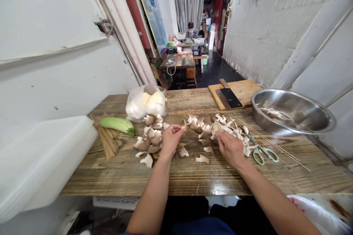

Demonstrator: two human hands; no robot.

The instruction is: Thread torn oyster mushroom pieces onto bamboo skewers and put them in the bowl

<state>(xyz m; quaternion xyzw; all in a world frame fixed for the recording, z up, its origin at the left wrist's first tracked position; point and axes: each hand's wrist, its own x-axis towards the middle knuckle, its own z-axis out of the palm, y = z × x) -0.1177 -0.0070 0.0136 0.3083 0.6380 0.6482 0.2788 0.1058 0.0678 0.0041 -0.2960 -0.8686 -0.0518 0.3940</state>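
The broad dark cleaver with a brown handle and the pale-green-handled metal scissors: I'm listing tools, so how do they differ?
The cleaver has a broad, roughly rectangular blade; the scissors have narrower ones. The cleaver's handle is one straight piece; the scissors' are two loops. The cleaver lies on the light-brown wooden cutting board; the scissors lie on the brown wooden table. Both lie unheld.

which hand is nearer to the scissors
Right. The right hand is just left of the scissors, not touching them; the left hand is much farther left, beside the left mushroom pile.
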